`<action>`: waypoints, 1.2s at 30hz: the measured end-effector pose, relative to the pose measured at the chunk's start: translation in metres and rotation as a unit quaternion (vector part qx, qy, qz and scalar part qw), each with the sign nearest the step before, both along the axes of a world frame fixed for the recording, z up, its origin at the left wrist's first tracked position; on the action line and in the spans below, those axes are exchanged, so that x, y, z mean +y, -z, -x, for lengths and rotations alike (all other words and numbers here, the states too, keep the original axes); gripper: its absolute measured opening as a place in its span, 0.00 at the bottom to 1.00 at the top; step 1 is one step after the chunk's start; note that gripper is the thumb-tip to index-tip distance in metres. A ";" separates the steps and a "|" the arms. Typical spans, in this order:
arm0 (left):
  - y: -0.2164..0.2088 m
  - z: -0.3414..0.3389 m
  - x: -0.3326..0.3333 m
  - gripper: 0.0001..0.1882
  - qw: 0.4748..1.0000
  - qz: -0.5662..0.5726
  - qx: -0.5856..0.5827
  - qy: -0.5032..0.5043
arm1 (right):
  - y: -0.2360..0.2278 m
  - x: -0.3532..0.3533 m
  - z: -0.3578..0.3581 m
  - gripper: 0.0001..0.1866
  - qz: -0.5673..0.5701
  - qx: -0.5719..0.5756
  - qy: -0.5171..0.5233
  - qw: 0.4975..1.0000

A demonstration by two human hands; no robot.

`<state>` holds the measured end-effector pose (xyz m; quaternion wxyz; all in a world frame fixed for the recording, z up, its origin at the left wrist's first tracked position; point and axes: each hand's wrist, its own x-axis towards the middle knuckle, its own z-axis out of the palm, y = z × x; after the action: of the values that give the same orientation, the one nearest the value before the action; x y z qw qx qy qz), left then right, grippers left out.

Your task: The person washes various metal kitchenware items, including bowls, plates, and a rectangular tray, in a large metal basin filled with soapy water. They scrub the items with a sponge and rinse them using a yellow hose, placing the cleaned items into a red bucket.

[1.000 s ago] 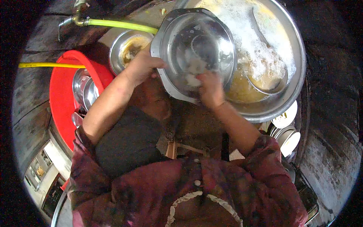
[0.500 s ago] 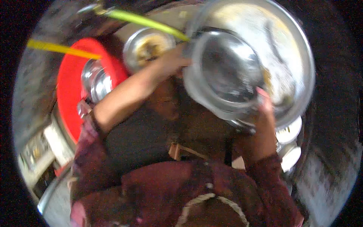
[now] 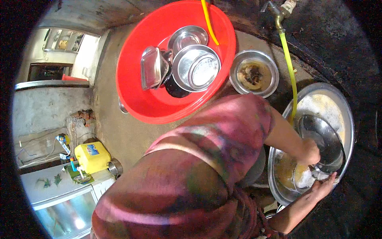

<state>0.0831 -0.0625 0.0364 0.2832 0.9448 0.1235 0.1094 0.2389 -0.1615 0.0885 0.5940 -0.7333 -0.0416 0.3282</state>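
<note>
Bowl (image 3: pixel 327 133), long axis slanting down rightward, gleams darkly; left hand (image 3: pixel 309 153) curls its fingers, right hand's (image 3: pixel 323 188) grip unclear.

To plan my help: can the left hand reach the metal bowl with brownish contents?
Probably yes: the metal bowl lies uncovered nearby, though the left hand must leave the dark pan and skirt the lime-green hose.
</note>
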 end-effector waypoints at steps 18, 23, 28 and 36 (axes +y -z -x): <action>-0.053 0.050 0.096 0.13 0.805 0.554 -0.161 -0.137 | 0.038 0.017 -0.082 0.15 0.034 -0.215 -0.008 0.976; -0.055 0.072 0.102 0.12 0.567 0.734 -0.291 -0.235 | 0.064 0.016 0.005 0.15 0.015 -0.268 -0.028 0.963; -0.028 0.055 0.109 0.12 0.499 0.751 -0.349 -0.254 | 0.057 0.028 0.098 0.15 0.023 -0.482 -0.168 0.860; -0.023 0.068 0.091 0.12 0.851 0.457 -0.152 -0.211 | 0.025 0.085 0.073 0.19 0.097 -0.675 -0.185 0.708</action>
<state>0.0153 0.0288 0.0589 0.6685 0.6315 0.3113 0.2397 0.1655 -0.0768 0.0636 0.2602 -0.7904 -0.5342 -0.1488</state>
